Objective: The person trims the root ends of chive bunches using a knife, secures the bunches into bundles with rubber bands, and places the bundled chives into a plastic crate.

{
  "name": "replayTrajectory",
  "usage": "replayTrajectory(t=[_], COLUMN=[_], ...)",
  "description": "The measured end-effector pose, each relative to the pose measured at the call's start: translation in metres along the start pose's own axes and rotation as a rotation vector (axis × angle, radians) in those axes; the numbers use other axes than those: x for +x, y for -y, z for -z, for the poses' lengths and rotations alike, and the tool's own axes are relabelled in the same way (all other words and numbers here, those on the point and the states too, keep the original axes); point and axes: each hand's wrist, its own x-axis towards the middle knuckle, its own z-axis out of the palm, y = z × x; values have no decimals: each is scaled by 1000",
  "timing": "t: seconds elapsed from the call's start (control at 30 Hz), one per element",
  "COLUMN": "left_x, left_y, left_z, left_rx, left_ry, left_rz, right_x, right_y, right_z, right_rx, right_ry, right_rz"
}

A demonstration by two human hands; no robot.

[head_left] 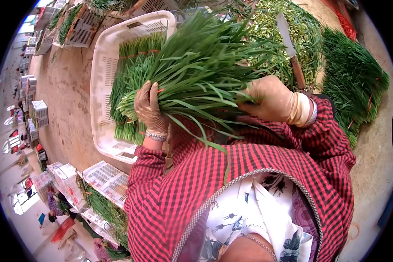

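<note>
My left hand [150, 107], in a thin tan glove, is wrapped around the pale stem end of a big bunch of garlic chives [196, 65]. A bit of red tie shows beside its fingers. The long green leaves fan out to the right, and a few hang down over the checked jacket. My right hand [270, 100], also gloved, is closed at the lower right of the bunch, pinching some leaves; its fingertips are partly hidden. Below the held bunch, a white plastic crate [101, 87] holds several tied chive bundles [133, 56].
A knife [291, 52] with a wooden handle lies on cut chive trimmings [266, 26]. To the right, more chives [353, 74] are piled on the floor. Red ties [347, 26] hang at the upper right. White crates [105, 179] stand at the left, with other people farther off.
</note>
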Motion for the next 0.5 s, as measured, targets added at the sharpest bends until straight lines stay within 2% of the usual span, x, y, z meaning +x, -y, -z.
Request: replayTrajectory(t=[0.07,0.13,0.17,0.2,0.27,0.33,0.4,0.47,0.5], left_x=[-4,4,3,1,-2,-3,-3,-1,3], left_y=[-1,-11,-10,-8,-5,-3,0,-3,-9], left_z=[-1,6,6,5,1,0,-3,-1,3], left_rx=[69,79,57,56,41,35,32,38,28], left_ry=[7,26,31,33,12,21,19,13,17], left_rz=[-32,9,14,16,24,20,4,4,13], right_x=[-6,-10,-15,-20,-27,-21,-27,-31,-30], right_y=[4,6,2,3,2,-14,-7,-3,2], right_z=[-2,6,16,23,36,45,51,54,54], right_rx=[-49,-65,66,301,523,219,114,364,448], right_ry=[22,-200,-304,-418,-633,-702,-712,-529,-458], right_rz=[-27,17,65,27,-86,-110,-168,-270,-211])
